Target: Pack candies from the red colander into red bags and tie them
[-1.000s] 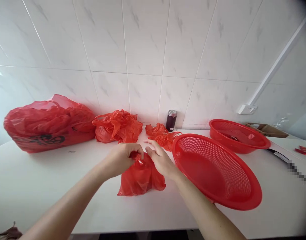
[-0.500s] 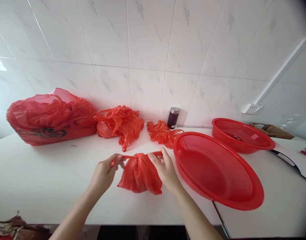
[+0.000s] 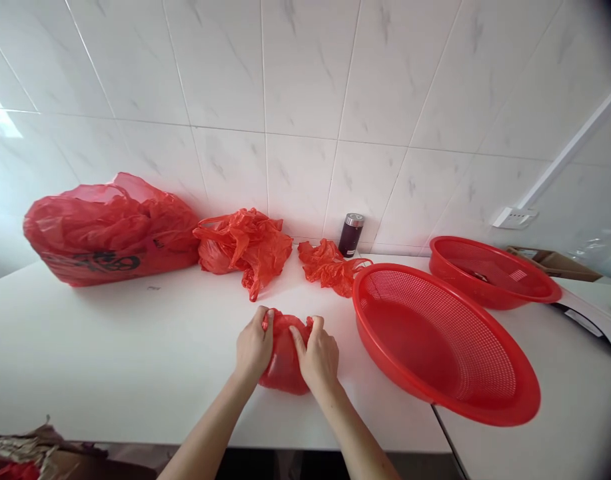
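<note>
A small, filled red plastic bag (image 3: 284, 363) rests on the white table in front of me, rounded and pulled taut. My left hand (image 3: 256, 343) grips its upper left side, fingers closed on the gathered plastic. On the upper right, my right hand (image 3: 319, 350) is closed on the bag too, its thumb lying across the front. What the bag contains is hidden. Just right of my right hand sits a large red perforated basket (image 3: 410, 333), tilted, with nothing visible in it.
A big red bag with black print (image 3: 115, 233) stands at the back left. Beside it lie crumpled red bags (image 3: 248, 247) and a smaller red bag (image 3: 330, 267). A dark thermos (image 3: 352, 235) is by the wall. Behind right are a second red basket (image 3: 490, 273) and a cardboard box (image 3: 560, 263).
My hands have come closer together, from pulling the bag's two ends apart to gripping its sides. The bag's flared, pointed lower corners now appear rounded.
</note>
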